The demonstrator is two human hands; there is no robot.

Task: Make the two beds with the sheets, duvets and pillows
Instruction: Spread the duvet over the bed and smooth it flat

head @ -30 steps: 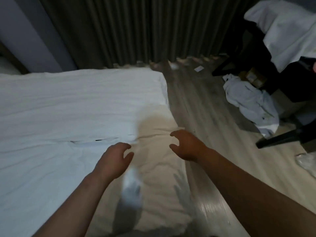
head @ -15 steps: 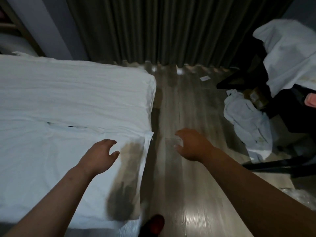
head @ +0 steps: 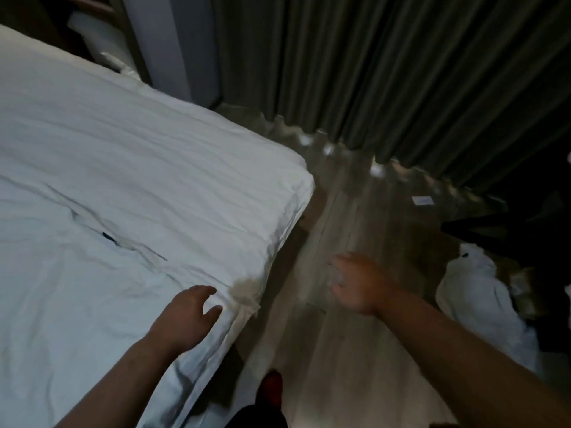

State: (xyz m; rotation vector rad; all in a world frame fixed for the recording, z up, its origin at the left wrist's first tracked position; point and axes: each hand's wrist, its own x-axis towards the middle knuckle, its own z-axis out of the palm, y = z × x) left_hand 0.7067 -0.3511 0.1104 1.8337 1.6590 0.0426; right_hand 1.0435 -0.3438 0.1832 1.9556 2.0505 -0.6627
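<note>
The right hand is swinging farther right of the bed than half a second ago, hanging released over the wooden floor, fingers spread, holding nothing. The white duvet is lying across the bed at left, its right edge bordering an open floor strip running to the far curtain. The left hand, relaxed and empty, is reaching over the duvet's near right edge; contact unclear.

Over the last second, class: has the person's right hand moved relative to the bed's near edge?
Yes. The right hand was above the bed's edge. Now it hangs over the wooden floor, clear of the bed, on the side away from it.
</note>
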